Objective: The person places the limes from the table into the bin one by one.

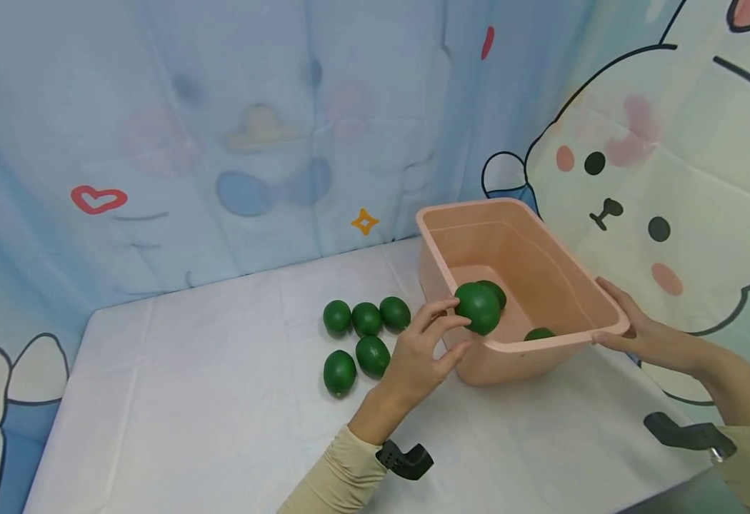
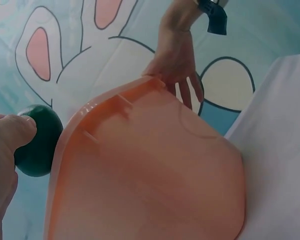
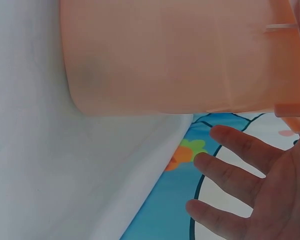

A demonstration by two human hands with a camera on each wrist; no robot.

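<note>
In the head view my left hand [image 1: 421,350] pinches a green lime [image 1: 478,308] between fingertips and thumb, just over the near left corner of a pink plastic bin [image 1: 542,344]. The left wrist view shows this lime [image 2: 39,141] beside the bin's rim. My right hand [image 1: 654,341] rests against the bin's near right corner. Three of its fingers [image 3: 230,177] stretch out straight and apart below the rim in the right wrist view. Inside the bin lie a lime [image 1: 494,291], partly hidden behind the held one, and another lime [image 1: 538,333], half covered by the near wall.
Several limes [image 1: 366,319] lie in two loose rows on the white-covered table [image 1: 208,400], left of the bin. The bin stands near the table's right side. A patterned curtain [image 1: 272,128] hangs behind the table and along the right.
</note>
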